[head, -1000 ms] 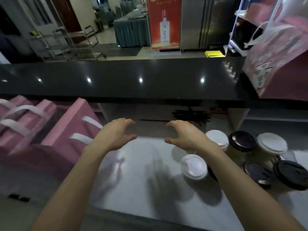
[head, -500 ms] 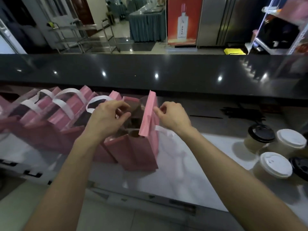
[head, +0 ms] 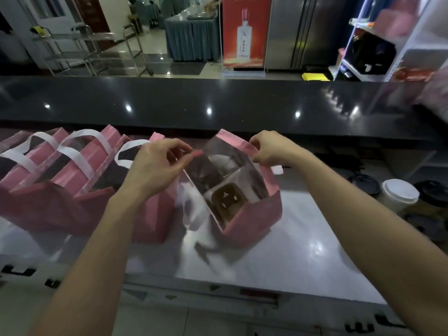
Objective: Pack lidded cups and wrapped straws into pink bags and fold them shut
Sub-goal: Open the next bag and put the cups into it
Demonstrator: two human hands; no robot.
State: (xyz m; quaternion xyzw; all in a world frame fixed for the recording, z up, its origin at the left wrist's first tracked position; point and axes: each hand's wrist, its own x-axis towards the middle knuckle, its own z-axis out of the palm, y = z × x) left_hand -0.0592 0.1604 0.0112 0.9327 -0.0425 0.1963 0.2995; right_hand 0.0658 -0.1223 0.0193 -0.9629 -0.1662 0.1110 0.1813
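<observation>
A pink bag [head: 252,219] stands open in the middle of the white worktop [head: 278,260], its mouth spread wide. A brown cardboard insert [head: 228,200] lies at its bottom. My left hand [head: 155,166] pinches the left rim of the mouth. My right hand [head: 271,147] pinches the right rim at the far corner. To the right stand lidded cups: one with a white lid [head: 400,191] and dark-lidded ones [head: 363,184] beside it. Black wrapped straws [head: 339,158] lie behind, dim and partly hidden by my right arm.
A row of several pink bags with white handles [head: 60,175] stands to the left, touching the held bag. A raised black counter [head: 218,103] runs along the back. Another pink bag [head: 434,93] blurs at the far right on it.
Both hands went from empty above the worktop to a bag in the row, pulled it right away from the others and spread its mouth open. The view has swung left.
</observation>
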